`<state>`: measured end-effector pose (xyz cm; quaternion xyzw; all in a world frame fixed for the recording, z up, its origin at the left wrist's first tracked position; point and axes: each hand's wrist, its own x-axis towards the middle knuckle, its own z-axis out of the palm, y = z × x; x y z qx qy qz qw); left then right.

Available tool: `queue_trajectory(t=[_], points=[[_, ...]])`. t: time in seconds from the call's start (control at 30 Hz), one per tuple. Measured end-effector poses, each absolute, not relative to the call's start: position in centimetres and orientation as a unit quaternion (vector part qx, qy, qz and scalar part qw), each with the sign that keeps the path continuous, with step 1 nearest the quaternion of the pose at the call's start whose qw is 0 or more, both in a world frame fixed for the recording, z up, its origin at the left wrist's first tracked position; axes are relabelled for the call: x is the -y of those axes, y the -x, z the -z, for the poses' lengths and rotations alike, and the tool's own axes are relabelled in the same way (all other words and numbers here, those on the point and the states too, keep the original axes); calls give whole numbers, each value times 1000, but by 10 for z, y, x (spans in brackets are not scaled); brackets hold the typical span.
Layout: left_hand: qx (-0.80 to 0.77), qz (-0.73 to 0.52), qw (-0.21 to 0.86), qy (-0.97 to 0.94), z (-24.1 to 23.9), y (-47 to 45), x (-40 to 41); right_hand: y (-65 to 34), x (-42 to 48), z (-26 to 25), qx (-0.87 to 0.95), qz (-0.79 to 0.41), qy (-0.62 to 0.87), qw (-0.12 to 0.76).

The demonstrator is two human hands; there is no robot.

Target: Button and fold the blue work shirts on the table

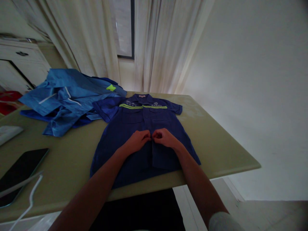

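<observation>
A navy short-sleeved work shirt (134,154) lies front up on the table, its collar pointing away from me and a yellow-green stripe across the chest. Both hands meet at its front placket, about halfway down. My left hand (139,139) pinches the placket edge from the left side. Opposite it, my right hand (163,136) pinches the other edge, fingertips almost touching those of the left. Below the hands the shirt front is parted. Any button between the fingers is too small and dark to make out.
A heap of blue garments (69,96) lies at the table's back left. A dark phone or tablet (21,170) with a white cable (32,195) rests at the left. The table (216,150) ends near a white wall at right. Curtains (166,48) hang behind.
</observation>
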<state>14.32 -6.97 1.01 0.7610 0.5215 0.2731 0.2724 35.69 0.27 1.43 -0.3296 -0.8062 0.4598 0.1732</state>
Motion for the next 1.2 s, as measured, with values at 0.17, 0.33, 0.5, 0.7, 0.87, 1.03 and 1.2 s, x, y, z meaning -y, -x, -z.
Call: queue_trajectory(t=[0.17,0.33,0.5,0.7,0.87,1.03,1.2], points=[[-557,-305,356,-685,-8,-144,68,-354,2,-16,834,-416,318,175],[-567,-302,374,-669,-10,-144,69,-354,3,-14,853,-387,307,168],[-584,-295,375,-657,-11,-147,69,-354,3,-13,872,-358,291,164],[-554,-306,386,-671,-4,-146,68,-353,5,-16,883,-332,290,159],[-518,-317,447,-657,6,-141,64,-353,6,-18,885,-333,284,162],[-513,-321,472,-641,8,-140,64,-354,4,-16,885,-337,280,160],[-549,-318,458,-623,6,-142,63,-355,5,-18,886,-334,281,154]])
